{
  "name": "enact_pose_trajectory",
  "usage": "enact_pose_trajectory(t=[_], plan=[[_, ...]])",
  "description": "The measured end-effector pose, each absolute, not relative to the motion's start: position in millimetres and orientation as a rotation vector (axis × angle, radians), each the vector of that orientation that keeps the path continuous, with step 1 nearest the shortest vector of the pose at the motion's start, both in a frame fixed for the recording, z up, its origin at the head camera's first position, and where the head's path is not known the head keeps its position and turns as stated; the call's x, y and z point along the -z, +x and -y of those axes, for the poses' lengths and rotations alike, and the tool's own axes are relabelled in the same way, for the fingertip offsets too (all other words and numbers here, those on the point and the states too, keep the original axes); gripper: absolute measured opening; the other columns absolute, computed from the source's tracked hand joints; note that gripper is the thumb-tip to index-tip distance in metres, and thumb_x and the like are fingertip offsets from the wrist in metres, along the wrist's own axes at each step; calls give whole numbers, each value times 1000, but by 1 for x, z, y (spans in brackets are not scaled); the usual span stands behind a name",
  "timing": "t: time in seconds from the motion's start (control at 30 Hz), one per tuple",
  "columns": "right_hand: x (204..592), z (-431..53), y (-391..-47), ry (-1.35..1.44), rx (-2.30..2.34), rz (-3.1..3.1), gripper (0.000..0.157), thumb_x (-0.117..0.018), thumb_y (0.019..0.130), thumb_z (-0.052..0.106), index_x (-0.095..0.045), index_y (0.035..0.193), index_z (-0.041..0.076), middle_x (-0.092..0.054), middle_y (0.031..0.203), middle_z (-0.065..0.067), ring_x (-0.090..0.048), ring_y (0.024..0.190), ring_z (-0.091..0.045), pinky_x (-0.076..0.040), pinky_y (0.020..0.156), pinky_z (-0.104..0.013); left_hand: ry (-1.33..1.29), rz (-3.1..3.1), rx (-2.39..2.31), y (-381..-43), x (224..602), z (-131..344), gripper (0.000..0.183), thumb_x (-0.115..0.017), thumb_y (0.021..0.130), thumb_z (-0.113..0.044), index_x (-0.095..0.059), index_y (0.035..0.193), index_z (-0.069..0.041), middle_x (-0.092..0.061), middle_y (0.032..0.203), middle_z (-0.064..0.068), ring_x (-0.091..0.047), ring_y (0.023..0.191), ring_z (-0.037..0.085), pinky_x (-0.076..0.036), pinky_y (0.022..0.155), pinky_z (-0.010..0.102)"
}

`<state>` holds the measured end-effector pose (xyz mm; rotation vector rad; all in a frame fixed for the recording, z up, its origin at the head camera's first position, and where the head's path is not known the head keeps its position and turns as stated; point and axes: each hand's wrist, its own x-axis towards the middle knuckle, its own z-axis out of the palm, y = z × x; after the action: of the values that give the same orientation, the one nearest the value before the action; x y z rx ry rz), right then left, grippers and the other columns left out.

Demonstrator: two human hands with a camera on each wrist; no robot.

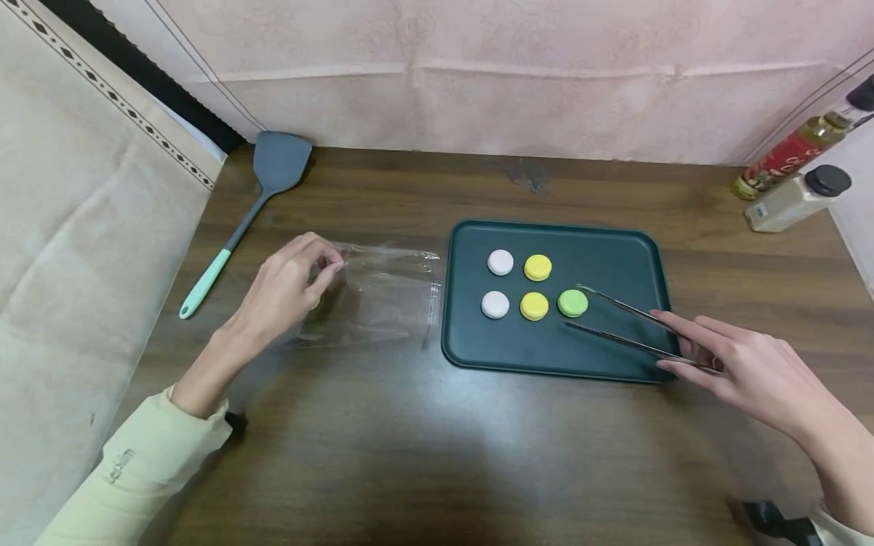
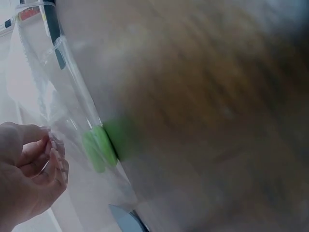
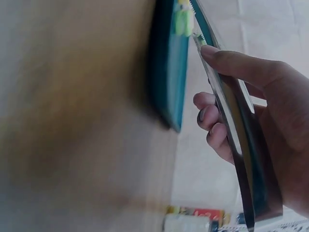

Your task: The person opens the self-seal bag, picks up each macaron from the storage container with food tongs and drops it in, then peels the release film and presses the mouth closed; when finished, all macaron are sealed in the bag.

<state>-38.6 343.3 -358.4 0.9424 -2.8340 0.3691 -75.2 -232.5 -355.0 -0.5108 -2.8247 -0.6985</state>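
My left hand [image 1: 292, 279] pinches the edge of a clear plastic bag [image 1: 389, 296] lying left of the tray. In the left wrist view, a green macaron-like disc [image 2: 99, 147] shows inside the bag, below the left hand [image 2: 34, 169]. With the right hand [image 1: 744, 371] I hold metal tongs [image 1: 628, 345], their arms spread. The tong tips stand on either side of a green macaron [image 1: 573, 303] on the dark green tray [image 1: 608, 250]; whether they touch it I cannot tell. Left of it sit two yellow macarons [image 1: 537, 268] and two white macarons [image 1: 500, 262].
A spatula [image 1: 280, 163] with a mint handle lies at the far left. At the back right stand a bottle with a red label [image 1: 785, 159] and a black-capped jar [image 1: 785, 205]. Pale cloth [image 1: 478, 91] hangs behind the wooden table [image 1: 382, 455].
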Motion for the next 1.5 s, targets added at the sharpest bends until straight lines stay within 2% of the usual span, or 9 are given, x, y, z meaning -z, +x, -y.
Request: enact_pose_trajectory(t=[0.13, 0.33, 0.6, 0.8, 0.9, 1.07, 1.13, 1.33, 1.5], plan=[[365, -350, -37, 906, -330, 2892, 56, -86, 95, 41, -68, 143, 20, -48, 85, 18, -33, 65, 9, -27, 49, -22, -487, 2822, 713, -74, 355, 233, 5, -70, 106, -3, -74, 103, -1, -73, 110, 15, -66, 85, 26, -52, 71, 41], [373, -353, -37, 870, -378, 2913, 62, -94, 86, 28, -69, 142, 21, -47, 85, 18, -36, 65, 7, -28, 51, -23, -486, 2798, 722, -75, 355, 233, 5, -71, 106, -3, -73, 104, 0, -73, 111, 15, -68, 84, 26, -55, 72, 42], [375, -348, -40, 878, -405, 2901, 62, -94, 85, 26, -71, 142, 21, -47, 83, 18, -37, 66, 6, -30, 53, -23, -483, 2794, 728, -74, 354, 233, 4, -71, 106, -3, -74, 104, -1, -73, 111, 15, -68, 88, 27, -55, 73, 43], [374, -343, -43, 869, -416, 2937, 62, -94, 85, 17, -72, 144, 18, -60, 84, 12, -44, 67, 1, -37, 55, -25, -483, 2805, 717, -73, 354, 234, 4, -72, 105, -3, -75, 105, -1, -74, 105, 14, -64, 86, 26, -51, 71, 40], [372, -343, -44, 872, -448, 2935, 61, -94, 86, 14, -73, 143, 15, -64, 84, 9, -43, 65, 3, -37, 53, -24, -491, 2815, 702, -73, 354, 233, 5, -71, 106, -3, -76, 105, -1, -74, 103, 13, -63, 86, 27, -51, 71, 41], [366, -343, -48, 862, -496, 2880, 61, -94, 83, 12, -75, 141, 15, -61, 80, 14, -44, 65, 5, -37, 54, -21, -504, 2835, 683, -73, 353, 233, 6, -70, 107, -4, -75, 106, 0, -74, 103, 14, -65, 90, 30, -53, 73, 43], [362, -340, -49, 863, -531, 2864, 64, -95, 82, 9, -74, 142, 17, -65, 83, 15, -47, 67, 4, -38, 58, -19, -511, 2836, 674, -73, 353, 233, 7, -70, 107, -4, -75, 106, 0, -74, 103, 14, -65, 91, 30, -53, 73, 44], [349, -313, -57, 950, -657, 2847, 67, -93, 83, 5, -73, 145, 20, -71, 92, 11, -51, 72, 1, -37, 62, -15, -524, 2818, 651, -73, 353, 234, 6, -70, 107, -4, -75, 106, -1, -74, 103, 13, -65, 91, 30, -54, 72, 44], [341, -278, -69, 1133, -712, 2783, 61, -92, 85, 11, -74, 143, 19, -66, 86, 14, -49, 70, 3, -38, 58, -15, -524, 2809, 654, -72, 353, 235, 7, -70, 107, -4, -76, 107, 0, -75, 103, 14, -64, 91, 28, -54, 72, 44]])
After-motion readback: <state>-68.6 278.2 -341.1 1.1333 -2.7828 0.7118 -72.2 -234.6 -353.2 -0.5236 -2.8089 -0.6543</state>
